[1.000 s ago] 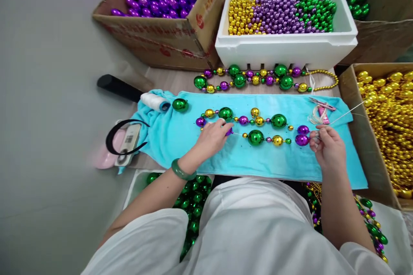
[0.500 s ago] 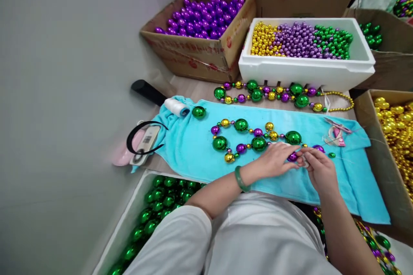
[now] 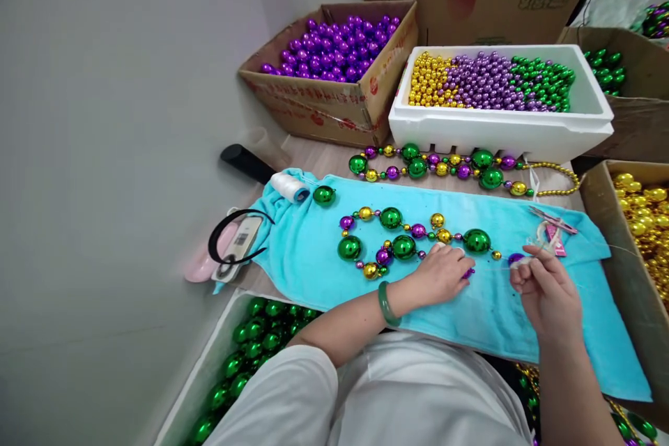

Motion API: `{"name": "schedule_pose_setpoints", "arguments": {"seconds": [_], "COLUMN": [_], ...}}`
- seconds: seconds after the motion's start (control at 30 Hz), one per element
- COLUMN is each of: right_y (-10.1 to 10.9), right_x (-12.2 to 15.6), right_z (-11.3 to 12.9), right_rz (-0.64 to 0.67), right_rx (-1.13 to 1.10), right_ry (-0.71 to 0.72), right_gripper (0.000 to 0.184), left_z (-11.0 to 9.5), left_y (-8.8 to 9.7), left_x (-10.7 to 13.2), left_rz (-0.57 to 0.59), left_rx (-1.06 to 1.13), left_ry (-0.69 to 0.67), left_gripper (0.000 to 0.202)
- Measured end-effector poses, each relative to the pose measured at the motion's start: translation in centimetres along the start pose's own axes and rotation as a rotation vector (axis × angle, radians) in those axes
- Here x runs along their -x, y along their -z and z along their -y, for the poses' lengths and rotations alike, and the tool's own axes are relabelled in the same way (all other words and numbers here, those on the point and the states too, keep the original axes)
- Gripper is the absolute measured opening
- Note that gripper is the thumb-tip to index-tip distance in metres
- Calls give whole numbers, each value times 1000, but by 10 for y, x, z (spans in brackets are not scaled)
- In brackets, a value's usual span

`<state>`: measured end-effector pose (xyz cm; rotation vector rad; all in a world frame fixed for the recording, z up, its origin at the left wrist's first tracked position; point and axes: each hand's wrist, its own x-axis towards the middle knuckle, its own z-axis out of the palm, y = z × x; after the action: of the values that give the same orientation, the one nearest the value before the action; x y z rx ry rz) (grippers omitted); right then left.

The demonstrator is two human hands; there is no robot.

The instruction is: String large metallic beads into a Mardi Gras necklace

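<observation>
A turquoise towel (image 3: 313, 258) covers the table, and on it lies the bead strand (image 3: 402, 240), looping from the person's hands out to the left. The left hand (image 3: 442, 275) rests flat on the towel at the strand's near end, its grip closed around a purple bead (image 3: 467, 272). Just beside it to the right, the right hand (image 3: 546, 289) pinches a second purple bead (image 3: 516, 259).
</observation>
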<state>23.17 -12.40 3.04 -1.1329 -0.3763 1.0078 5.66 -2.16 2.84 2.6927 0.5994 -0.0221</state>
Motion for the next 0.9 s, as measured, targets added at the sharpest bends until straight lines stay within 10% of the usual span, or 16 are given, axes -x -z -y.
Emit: {"name": "schedule_pose_setpoints", "arguments": {"seconds": [0.37, 0.53, 0.63, 0.8, 0.9], "right_y": [30, 39, 32, 10, 2], "right_x": [-1, -1, -3, -17, -25], "right_z": [77, 69, 46, 13, 4], "right_rz": [-403, -352, -227, 55, 113], "right_rx": [59, 66, 50, 40, 70], "right_ry": [348, 201, 39, -34, -3], "right_gripper": [6, 13, 17, 14, 14], "left_z": [14, 22, 48, 132, 181], "left_y": [19, 30, 68, 165, 201], "left_x": [-5, -9, -44, -152, -207], "left_rz": [165, 268, 116, -447, -383], "left_rx": [-130, -46, 79, -38, -101], "left_ry": [-93, -183, -178, 207, 471], "left_gripper": [20, 35, 42, 30, 29]}}
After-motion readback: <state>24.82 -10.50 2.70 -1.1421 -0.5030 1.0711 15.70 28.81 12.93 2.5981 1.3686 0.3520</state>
